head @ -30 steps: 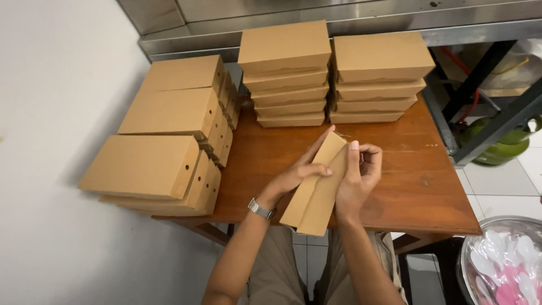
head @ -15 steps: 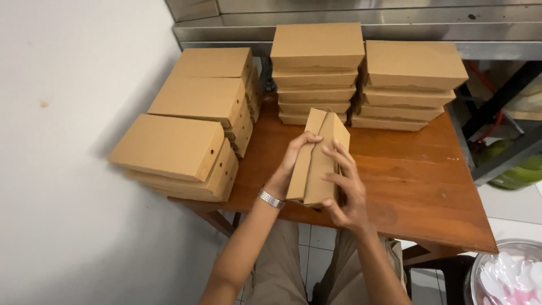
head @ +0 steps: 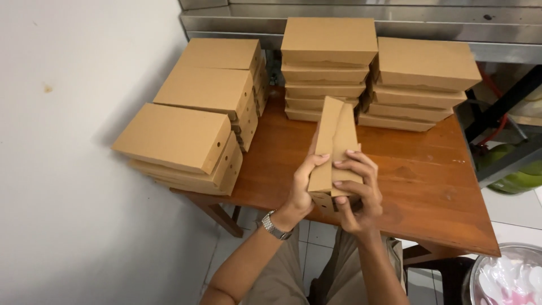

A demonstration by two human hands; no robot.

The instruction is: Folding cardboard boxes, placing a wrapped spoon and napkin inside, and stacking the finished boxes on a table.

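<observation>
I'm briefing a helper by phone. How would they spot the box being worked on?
Start at the wooden table with stacks of closed brown boxes. At its near edge, the left hand and right hand hold one cardboard box. Only this one is off the table, on end and unfinished.

A flat, unassembled brown cardboard box (head: pixel 336 147) is held upright above the near edge of the table, its panels partly folded together.

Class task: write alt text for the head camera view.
Two hands, left hand and right hand, hold a half-folded brown cardboard box above a wooden table. Stacks of closed boxes stand behind and left.
</observation>
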